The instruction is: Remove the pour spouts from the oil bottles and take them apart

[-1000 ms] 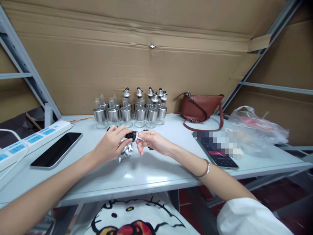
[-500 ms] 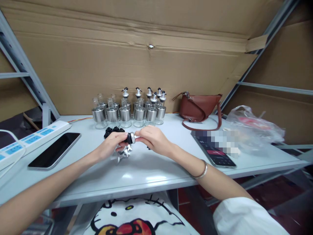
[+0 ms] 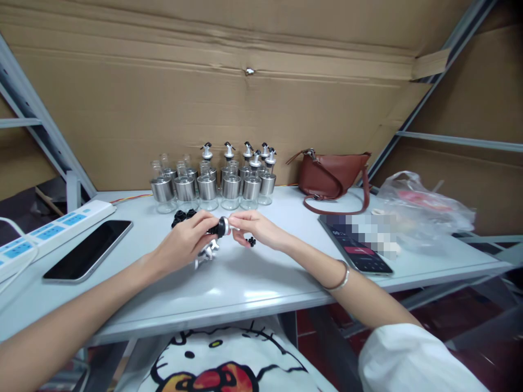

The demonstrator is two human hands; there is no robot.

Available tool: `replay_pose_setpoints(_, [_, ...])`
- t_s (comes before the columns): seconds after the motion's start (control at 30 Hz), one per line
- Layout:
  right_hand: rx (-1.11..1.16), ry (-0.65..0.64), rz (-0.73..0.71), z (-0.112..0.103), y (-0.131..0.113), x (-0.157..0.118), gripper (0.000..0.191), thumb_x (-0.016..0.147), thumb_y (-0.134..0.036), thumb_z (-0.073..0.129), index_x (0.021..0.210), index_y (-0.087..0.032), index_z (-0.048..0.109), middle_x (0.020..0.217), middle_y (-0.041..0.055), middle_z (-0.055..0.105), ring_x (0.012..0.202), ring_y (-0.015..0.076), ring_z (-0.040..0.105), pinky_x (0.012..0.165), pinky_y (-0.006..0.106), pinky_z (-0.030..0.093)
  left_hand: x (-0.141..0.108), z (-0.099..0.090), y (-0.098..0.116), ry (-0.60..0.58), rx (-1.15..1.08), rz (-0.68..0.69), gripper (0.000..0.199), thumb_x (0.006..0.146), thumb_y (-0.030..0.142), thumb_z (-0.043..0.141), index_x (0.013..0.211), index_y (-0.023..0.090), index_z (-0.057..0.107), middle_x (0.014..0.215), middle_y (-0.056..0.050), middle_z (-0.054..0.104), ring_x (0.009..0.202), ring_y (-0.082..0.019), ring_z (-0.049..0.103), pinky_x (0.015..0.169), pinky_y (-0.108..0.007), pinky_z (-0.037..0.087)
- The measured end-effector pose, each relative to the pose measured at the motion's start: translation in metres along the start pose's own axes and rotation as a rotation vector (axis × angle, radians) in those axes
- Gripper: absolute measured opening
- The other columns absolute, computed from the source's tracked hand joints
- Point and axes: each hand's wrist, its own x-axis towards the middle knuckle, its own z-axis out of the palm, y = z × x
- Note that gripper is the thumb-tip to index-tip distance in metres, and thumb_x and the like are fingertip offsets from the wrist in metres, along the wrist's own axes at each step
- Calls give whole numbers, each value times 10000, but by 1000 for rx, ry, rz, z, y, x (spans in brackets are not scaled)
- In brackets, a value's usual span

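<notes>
My left hand (image 3: 186,239) is closed round the black ribbed end of a bottle pourer (image 3: 223,226). From the other side, the fingers of my right hand (image 3: 257,228) pinch its silver spout end, partly hidden by the fingertips. Below my left hand lie several silver-white spout pieces (image 3: 208,253). Behind it sits a group of black ribbed stoppers (image 3: 183,216). A few small black parts (image 3: 251,241) rest beside my right fingers.
Several glass bottles with steel sleeves (image 3: 207,188) stand at the back, some with pourers fitted. A brown bag (image 3: 327,174), a plastic bag (image 3: 425,204) and a phone (image 3: 370,262) are right. Another phone (image 3: 90,250) and a power strip (image 3: 53,231) are left.
My left hand has turned and wrapped further over the pourer's black end. My right fingers have shifted slightly on the spout, and the small black parts beside them now show more.
</notes>
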Motion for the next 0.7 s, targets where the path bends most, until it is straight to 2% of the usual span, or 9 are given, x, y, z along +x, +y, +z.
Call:
replay_pose_setpoints(0.07, [234, -143, 146, -4, 1, 1, 285, 883, -376, 481, 733, -142, 545, 408, -74, 452, 349, 69, 372, 510, 237, 350, -2, 0, -1, 57, 130, 147, 197, 953, 181, 343, 1062, 172, 508, 951, -76, 594, 778, -141, 579, 685, -236, 463])
replay_pose_setpoints(0.17, [414, -319, 296, -9, 4, 2, 288, 898, -320, 447, 692, -138, 533, 351, -91, 411, 295, 51, 338, 612, 259, 432, -4, -2, 0, 124, 253, 259, 225, 941, 128, 364, 1096, 190, 514, 938, -68, 624, 730, -129, 585, 655, -231, 451])
replay_pose_setpoints(0.23, [466, -395, 317, -10, 6, 2, 293, 903, -322, 445, 687, -140, 525, 341, -95, 401, 292, 50, 350, 667, 269, 453, -5, -3, 1, 161, 258, 314, 245, 932, 104, 374, 1108, 196, 517, 922, -61, 633, 709, -124, 581, 644, -233, 442])
replay_pose_setpoints(0.33, [506, -442, 263, -7, 9, 1, 280, 868, -366, 532, 705, -138, 523, 383, -95, 431, 330, 48, 395, 697, 273, 459, -3, -5, 2, 183, 240, 348, 231, 936, 120, 384, 1111, 195, 515, 915, -66, 640, 726, -131, 589, 641, -249, 428])
replay_pose_setpoints(0.4, [511, -417, 221, -3, 11, 0, 294, 832, -399, 599, 723, -135, 526, 436, -93, 451, 370, 45, 422, 700, 275, 453, -1, -7, 4, 163, 238, 320, 196, 941, 150, 398, 1101, 181, 508, 925, -80, 644, 764, -146, 598, 651, -267, 417])
replay_pose_setpoints(0.53, [459, -254, 108, 4, 10, 1, 337, 807, -456, 628, 775, -130, 550, 485, -92, 449, 416, 49, 424, 608, 248, 411, 2, -11, 7, 151, 242, 239, 142, 941, 205, 424, 1048, 158, 505, 915, -84, 648, 771, -168, 576, 666, -298, 379])
replay_pose_setpoints(0.7, [159, -28, -96, 6, 5, 2, 332, 835, -463, 581, 756, -143, 542, 546, -62, 498, 474, 64, 442, 535, 228, 354, 3, -10, 9, 62, 114, -27, 177, 943, 265, 402, 957, 157, 542, 829, -36, 616, 656, -149, 502, 668, -301, 340])
